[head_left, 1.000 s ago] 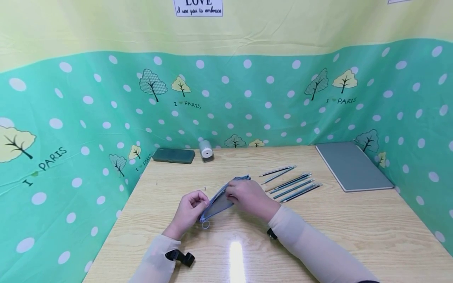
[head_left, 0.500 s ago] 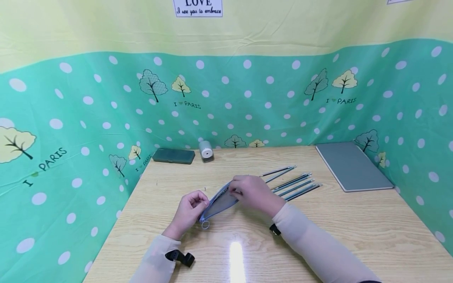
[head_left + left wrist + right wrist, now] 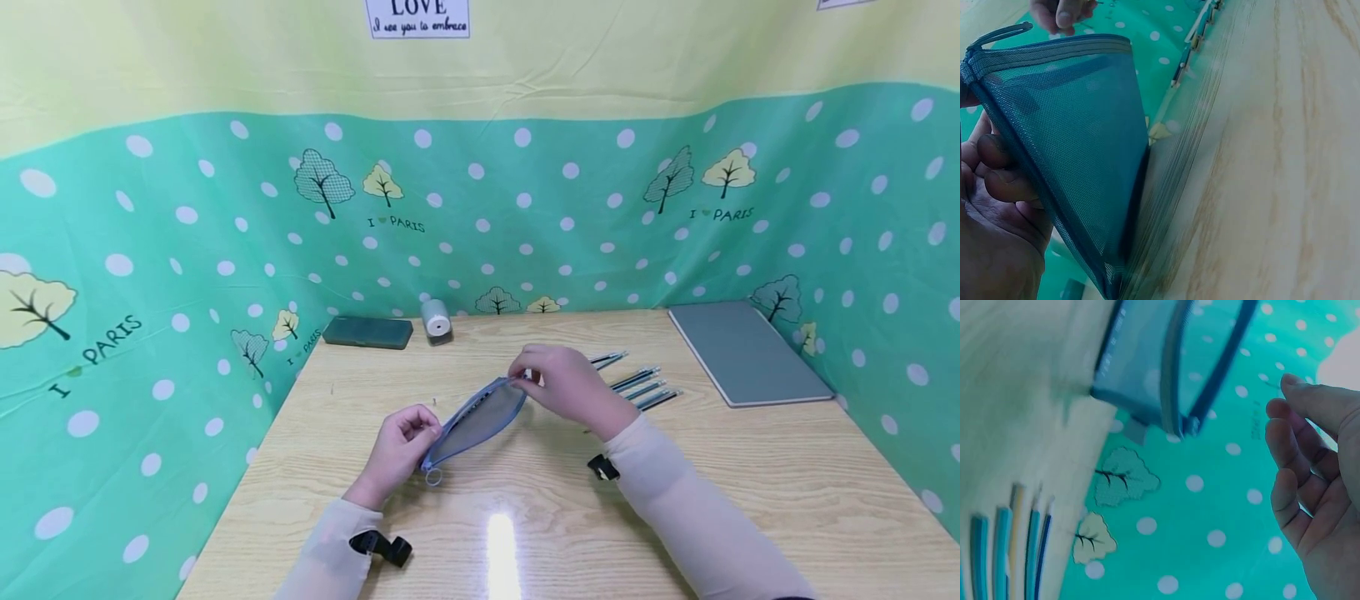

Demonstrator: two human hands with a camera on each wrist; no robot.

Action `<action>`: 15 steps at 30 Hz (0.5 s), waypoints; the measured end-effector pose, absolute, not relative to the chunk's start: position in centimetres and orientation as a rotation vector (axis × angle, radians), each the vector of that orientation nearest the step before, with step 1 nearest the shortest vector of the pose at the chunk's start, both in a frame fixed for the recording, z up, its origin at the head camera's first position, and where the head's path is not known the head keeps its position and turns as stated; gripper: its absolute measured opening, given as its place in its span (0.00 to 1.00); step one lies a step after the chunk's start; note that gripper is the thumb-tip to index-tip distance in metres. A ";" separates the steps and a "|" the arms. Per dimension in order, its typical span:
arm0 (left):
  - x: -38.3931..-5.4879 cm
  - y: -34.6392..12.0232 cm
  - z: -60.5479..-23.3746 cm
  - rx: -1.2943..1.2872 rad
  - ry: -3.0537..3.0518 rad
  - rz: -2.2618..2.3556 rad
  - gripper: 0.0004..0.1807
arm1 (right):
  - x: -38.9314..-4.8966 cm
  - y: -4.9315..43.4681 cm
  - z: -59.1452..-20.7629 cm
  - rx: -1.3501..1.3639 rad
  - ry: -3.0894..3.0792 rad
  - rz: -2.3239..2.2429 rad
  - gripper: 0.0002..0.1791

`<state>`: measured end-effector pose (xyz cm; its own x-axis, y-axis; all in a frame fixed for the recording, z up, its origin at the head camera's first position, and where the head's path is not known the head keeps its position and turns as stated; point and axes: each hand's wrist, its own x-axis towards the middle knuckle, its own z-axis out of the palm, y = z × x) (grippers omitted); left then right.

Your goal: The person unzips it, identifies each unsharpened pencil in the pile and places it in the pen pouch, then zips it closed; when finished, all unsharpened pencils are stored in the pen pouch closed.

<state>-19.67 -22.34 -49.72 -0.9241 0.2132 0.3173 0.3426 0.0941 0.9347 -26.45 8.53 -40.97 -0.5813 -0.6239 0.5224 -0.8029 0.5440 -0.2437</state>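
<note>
A blue mesh zip pouch [image 3: 480, 423] is held slanted above the table, its wrist-loop ring hanging at the near end. My left hand [image 3: 403, 443] pinches that near end; the left wrist view has the curled fingers behind the mesh [image 3: 1085, 137]. By the far end is my right hand [image 3: 566, 387]. In the right wrist view, this hand [image 3: 1316, 469] appears apart from the pouch [image 3: 1141, 362], fingers loosely bent, with nothing visible held. Several pencils [image 3: 645, 392] lie on the table beyond the right hand, partly hidden by it.
At the back left of the wooden table [image 3: 420, 550] lie a dark green case [image 3: 367, 332] and a pale cylindrical item with a white end [image 3: 437, 320]. A grey flat book or folder [image 3: 750, 354] lies at the back right. Patterned cloth surrounds the table.
My right hand has moved right and slightly up, from the middle of the pouch to its far end. More of the mesh shows now. My left hand has stayed in place.
</note>
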 end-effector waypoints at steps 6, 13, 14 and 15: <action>-19.7 -22.4 -49.9 -0.571 -2.239 -1.967 0.03 | -26.7 10.5 -39.6 1.104 -2.438 0.721 0.06; -19.8 -22.5 -49.9 -0.549 -2.245 -1.959 0.03 | -27.4 12.9 -38.6 1.019 -2.450 0.784 0.07; -19.8 -22.5 -49.9 -0.546 -2.247 -1.957 0.03 | -27.4 13.2 -38.5 1.005 -2.457 0.792 0.07; -19.8 -22.5 -49.9 -0.545 -2.248 -1.954 0.03 | -27.5 13.5 -38.4 0.990 -2.464 0.804 0.07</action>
